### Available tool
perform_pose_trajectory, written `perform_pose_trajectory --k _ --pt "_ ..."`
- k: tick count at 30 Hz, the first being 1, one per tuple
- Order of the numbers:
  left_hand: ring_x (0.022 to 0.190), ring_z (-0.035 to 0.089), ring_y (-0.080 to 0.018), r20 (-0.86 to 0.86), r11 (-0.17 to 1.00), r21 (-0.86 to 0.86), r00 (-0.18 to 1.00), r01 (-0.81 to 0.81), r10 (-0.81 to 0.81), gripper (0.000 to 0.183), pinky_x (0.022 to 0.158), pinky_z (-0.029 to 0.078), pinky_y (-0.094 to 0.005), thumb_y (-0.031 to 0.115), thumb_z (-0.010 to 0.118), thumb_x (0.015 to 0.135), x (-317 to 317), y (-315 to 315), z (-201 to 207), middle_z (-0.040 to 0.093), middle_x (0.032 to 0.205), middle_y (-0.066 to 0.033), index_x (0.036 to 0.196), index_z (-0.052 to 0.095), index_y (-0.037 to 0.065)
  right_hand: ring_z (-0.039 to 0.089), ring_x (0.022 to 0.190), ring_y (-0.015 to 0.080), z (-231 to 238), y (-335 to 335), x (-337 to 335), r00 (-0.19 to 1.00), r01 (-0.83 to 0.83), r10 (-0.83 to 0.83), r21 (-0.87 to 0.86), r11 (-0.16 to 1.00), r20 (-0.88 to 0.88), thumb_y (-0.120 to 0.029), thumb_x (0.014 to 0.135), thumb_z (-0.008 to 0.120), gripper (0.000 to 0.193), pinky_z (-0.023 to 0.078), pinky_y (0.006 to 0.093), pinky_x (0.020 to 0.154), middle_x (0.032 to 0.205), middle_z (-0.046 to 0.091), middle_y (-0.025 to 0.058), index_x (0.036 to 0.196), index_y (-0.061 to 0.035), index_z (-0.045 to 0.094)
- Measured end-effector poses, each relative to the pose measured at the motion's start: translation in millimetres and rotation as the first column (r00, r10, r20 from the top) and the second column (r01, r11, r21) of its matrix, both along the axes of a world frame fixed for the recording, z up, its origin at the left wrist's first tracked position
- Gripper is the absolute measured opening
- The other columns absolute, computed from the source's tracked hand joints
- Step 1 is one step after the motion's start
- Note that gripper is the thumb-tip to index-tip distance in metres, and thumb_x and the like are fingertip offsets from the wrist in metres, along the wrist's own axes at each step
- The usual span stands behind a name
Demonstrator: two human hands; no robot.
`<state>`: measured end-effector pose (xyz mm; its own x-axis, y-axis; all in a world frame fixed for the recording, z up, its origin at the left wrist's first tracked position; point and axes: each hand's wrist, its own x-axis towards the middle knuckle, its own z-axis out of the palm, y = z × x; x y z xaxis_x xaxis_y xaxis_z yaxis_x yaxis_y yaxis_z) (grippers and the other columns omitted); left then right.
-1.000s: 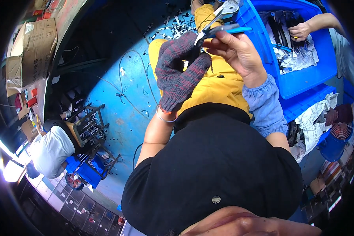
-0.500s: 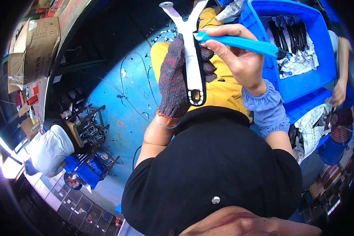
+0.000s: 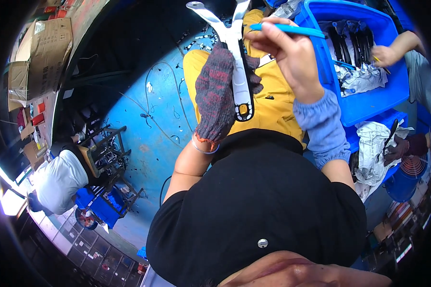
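Observation:
My left hand [image 3: 216, 91], in a dark red-and-grey knit glove, is closed around the stem of a Y-shaped part [image 3: 242, 79]. The part is white with a black edge; its two prongs point away from me, and a rounded end with a hole lies nearest my body. Between the bare fingers of my right hand [image 3: 299, 64] is a slim blue utility knife [image 3: 292, 29], held to the right of the prongs and apart from the part. I cannot make out its blade. Below both hands are yellow-clad legs [image 3: 273, 112].
At right stands a blue crate [image 3: 368, 103] with black parts on crumpled paper; a co-worker's bare hand [image 3: 388, 56] reaches in. Another gloved hand [image 3: 400, 149] is beside white paper [image 3: 371, 143]. Left are a cardboard box [image 3: 40, 62], a seated person [image 3: 62, 179] and floor cables.
My right hand has drawn the knife off the part, up and to the right. The part has shifted slightly in my left hand. The co-worker's bare hand has moved into the crate.

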<state>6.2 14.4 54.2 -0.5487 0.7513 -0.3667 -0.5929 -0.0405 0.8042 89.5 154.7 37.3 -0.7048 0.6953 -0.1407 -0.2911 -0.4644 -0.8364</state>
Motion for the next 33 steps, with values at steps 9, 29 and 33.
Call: perform_pose_trajectory --k 9,29,33 --pt "0.073 0.064 -0.0175 0.099 0.999 0.036 0.995 -0.025 0.021 0.046 0.066 0.057 -0.0312 0.044 0.047 0.097 -4 5 -1 0.065 0.093 -0.01 0.114 0.056 0.002 0.066 0.087 0.0146 5 -12 7 0.996 -0.089 0.091 0.331 0.939 0.009 -0.017 0.093 0.059 0.022 0.052 0.0269 0.082 0.095 0.069 0.0096 0.102 0.0014 0.067" --pt "0.081 0.065 -0.0093 0.023 0.909 0.276 0.948 -0.311 0.317 0.032 0.07 0.053 -0.0254 0.028 0.062 0.092 -13 12 -49 0.065 0.094 -0.0041 0.114 0.06 0.005 0.057 0.08 0.0134 -9 -49 20 0.938 -0.194 -0.024 0.579 0.792 0.347 -0.008 0.094 0.05 0.022 0.044 0.026 0.077 0.093 0.06 0.0091 0.106 0.0063 0.062" --pt "0.07 0.061 -0.009 -0.253 0.942 0.05 0.908 -0.332 0.334 0.033 0.061 0.052 -0.0245 0.036 0.053 0.096 -38 10 -46 0.065 0.09 -0.0034 0.111 0.059 0.008 0.058 0.08 0.0161 -15 -76 37 0.941 -0.294 0.13 0.562 0.773 0.313 -0.007 0.089 0.055 0.016 0.045 0.0313 0.083 0.09 0.061 0.0102 0.097 0.0038 0.065"
